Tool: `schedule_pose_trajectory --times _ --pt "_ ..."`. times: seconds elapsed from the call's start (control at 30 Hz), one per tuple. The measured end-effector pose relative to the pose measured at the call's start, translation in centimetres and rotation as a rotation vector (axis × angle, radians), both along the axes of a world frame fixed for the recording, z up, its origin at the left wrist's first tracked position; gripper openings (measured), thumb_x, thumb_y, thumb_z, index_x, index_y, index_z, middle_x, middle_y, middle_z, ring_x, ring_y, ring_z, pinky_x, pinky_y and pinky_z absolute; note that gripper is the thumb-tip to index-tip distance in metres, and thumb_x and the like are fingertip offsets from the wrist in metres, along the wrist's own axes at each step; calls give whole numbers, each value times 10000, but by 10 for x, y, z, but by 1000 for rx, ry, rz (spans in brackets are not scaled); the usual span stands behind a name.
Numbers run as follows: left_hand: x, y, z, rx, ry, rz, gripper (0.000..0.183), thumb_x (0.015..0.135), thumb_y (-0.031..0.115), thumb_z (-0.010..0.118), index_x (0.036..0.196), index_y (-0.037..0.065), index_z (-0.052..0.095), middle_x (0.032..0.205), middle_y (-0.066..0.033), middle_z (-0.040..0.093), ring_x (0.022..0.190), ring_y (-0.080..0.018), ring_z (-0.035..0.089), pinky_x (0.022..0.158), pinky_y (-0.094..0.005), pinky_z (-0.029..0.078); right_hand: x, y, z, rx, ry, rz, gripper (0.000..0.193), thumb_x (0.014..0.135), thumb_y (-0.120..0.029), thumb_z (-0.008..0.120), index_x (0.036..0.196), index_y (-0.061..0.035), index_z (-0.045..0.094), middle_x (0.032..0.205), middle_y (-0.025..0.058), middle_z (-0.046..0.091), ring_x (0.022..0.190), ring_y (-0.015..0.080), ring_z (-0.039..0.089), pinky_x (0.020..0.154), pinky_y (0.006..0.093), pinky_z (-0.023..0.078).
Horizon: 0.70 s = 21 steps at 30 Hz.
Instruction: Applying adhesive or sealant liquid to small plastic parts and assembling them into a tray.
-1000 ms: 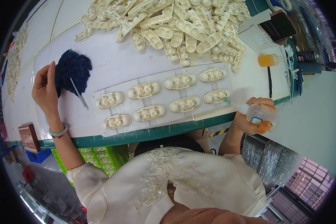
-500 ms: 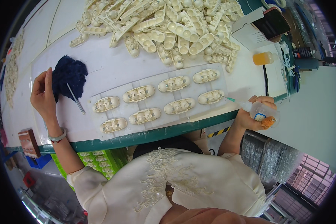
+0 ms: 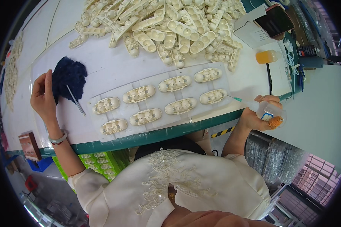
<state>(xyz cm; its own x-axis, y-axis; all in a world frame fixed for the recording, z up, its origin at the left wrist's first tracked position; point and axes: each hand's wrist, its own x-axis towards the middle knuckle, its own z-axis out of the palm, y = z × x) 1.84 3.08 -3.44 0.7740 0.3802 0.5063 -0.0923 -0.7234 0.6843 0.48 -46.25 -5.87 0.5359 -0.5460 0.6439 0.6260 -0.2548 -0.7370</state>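
Observation:
My right hand [image 3: 255,115] is wrapped round a clear squeeze bottle [image 3: 268,110] with a thin needle tip and green hub. Its tip points left, by the right end of the nearest-row cream plastic part [image 3: 213,96]; I cannot tell whether they touch. That part is one of several oblong parts with rounded cups, set in two rows on a pale flat tray [image 3: 132,107]. My left hand [image 3: 44,92] rests at the left beside a dark blue cloth [image 3: 69,77], fingers extended and nothing visible in them. A slim metal rod [image 3: 75,100] lies partly on the cloth.
A large heap of cream parts [image 3: 170,28] covers the table's far side. At the right are an orange-yellow bottle [image 3: 266,56], a phone [image 3: 274,20] and a white box [image 3: 254,30]. The green table edge [image 3: 159,135] runs along the front.
My right hand has drawn the squeeze bottle slightly to the right, and its needle tip has backed away from over the part to its right end. My left hand has barely moved.

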Motion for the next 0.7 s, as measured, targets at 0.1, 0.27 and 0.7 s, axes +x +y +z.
schedule_pose_trajectory --times 0.1,0.27,0.7 --pt "3 0 -2 15 -6 0 145 836 88 637 914 -34 648 827 -29 632 748 -54 550 696 -161 430 3 1 1 161 -15 -44 587 754 -611 495 835 -31 448 748 67 440 581 115 481 403 216 387" --pt "1 1 0 -30 -12 -6 144 835 88 638 908 -35 651 827 -29 633 746 -54 551 694 -162 431 -8 -20 -2 333 70 368 533 774 -523 592 960 -29 519 844 97 530 588 124 510 451 225 431" --pt "-6 15 3 -45 93 133 200 823 170 663 929 1 664 794 4 626 666 -30 512 586 -149 386 -24 -69 -6 501 37 470 578 821 -350 580 1241 14 422 1248 235 453 1131 349 483 953 458 404"
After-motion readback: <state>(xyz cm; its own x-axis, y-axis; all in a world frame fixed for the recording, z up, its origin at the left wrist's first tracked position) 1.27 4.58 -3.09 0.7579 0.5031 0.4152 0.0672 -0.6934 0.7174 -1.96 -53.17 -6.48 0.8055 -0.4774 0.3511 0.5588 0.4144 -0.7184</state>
